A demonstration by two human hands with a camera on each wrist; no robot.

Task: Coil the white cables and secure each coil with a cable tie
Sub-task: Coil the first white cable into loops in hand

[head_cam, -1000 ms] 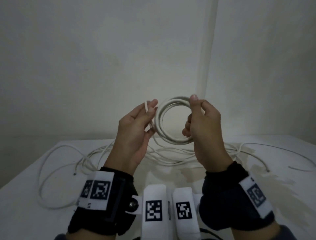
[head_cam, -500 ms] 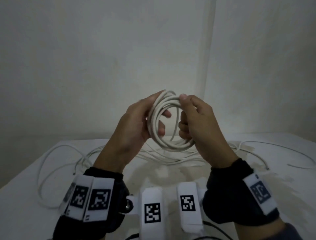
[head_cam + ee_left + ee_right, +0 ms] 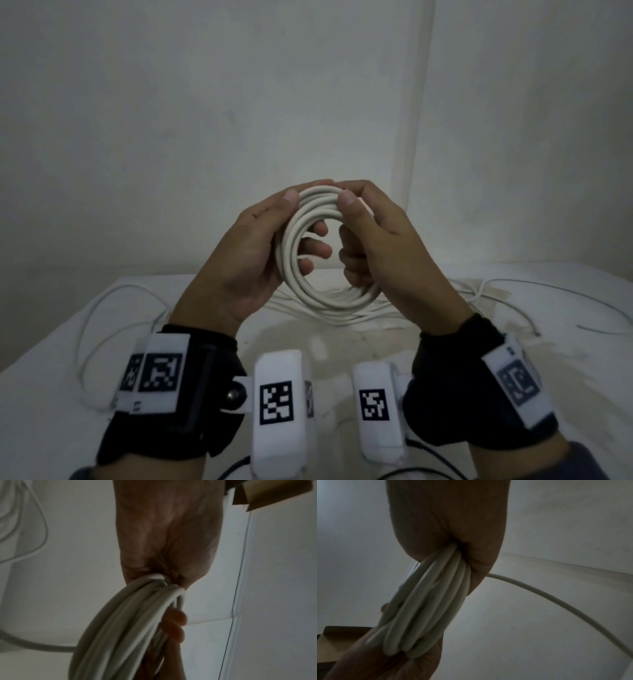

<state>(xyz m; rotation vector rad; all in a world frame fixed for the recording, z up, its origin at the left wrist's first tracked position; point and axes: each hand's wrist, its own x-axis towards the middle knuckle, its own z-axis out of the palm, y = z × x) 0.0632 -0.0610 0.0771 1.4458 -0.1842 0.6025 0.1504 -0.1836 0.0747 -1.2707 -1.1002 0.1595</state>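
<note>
A coil of thick white cable (image 3: 320, 298) is held upright in the air above the table, between both hands. My left hand (image 3: 260, 246) grips its left side, thumb on top and fingers curled through the ring. My right hand (image 3: 376, 240) grips the right side, thumb on the top strands. In the left wrist view the coil (image 3: 123, 626) runs out of my closed palm. The right wrist view shows the coil (image 3: 428, 601) bundled in my right fist, with one loose strand (image 3: 556, 599) trailing away to the right. No cable tie is visible.
Thinner white cables (image 3: 113, 322) lie loose and tangled across the white table (image 3: 51, 411), with more cable strands (image 3: 548, 294) at the right. Walls meet in a corner behind. A brown cardboard edge (image 3: 267, 494) shows in the wrist views.
My left hand has gone from touching the coil's edge with straight fingers to gripping it with fingers through the ring. Both hands have drawn together at the coil's top.
</note>
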